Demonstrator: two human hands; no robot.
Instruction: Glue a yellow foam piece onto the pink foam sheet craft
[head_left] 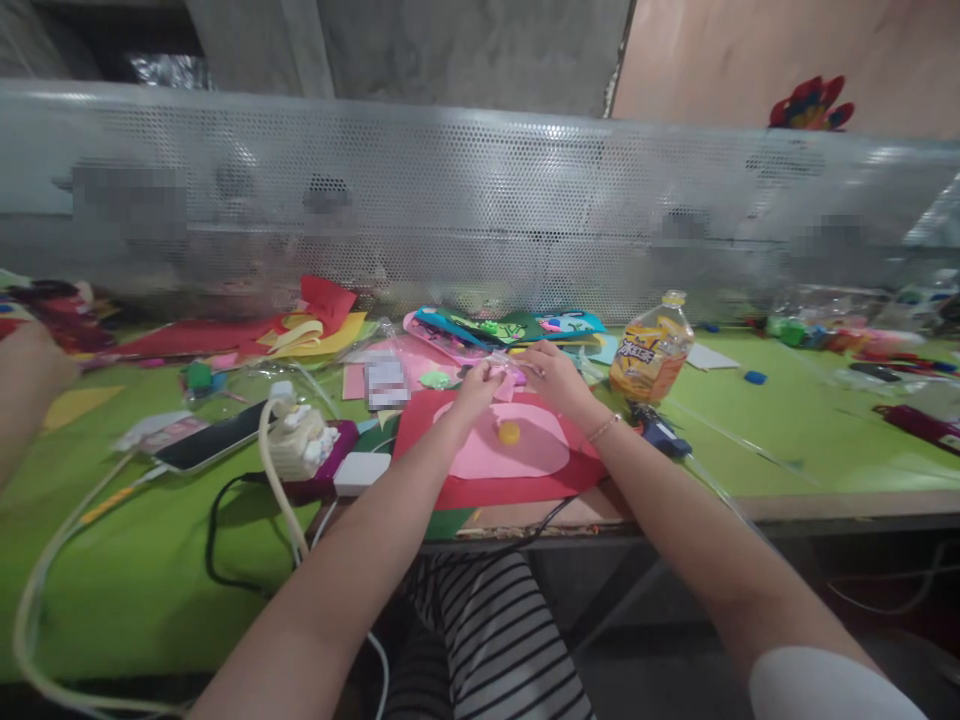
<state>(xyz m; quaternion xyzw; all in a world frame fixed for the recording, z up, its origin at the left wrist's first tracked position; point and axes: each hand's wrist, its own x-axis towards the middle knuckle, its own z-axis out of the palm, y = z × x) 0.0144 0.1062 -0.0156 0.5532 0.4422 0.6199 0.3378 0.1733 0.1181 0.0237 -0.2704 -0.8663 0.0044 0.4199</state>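
Note:
Both arms reach forward over a red sheet [420, 425] that carries a rounded pink sheet [480, 455]. On the pink sheet sits a small round yellow piece [509, 432]. My left hand [477, 388] is closed in a pinch on a small, thin pink piece [506, 384], just beyond the pink sheet. To its right, my right hand [556, 378] has its fingers bent and drawn together near that piece; what they hold is too small and blurred to name. Beyond the hands lie colourful decorated sheets [555, 325], and a purple bit shows between them.
A bottle with orange label [651, 350] stands right of my hands. On the left are a power strip with plugs [307, 445], a phone [217, 438] and loose cables. Another person's hand [34, 370] is at the far left. A perforated metal screen [480, 210] borders the back.

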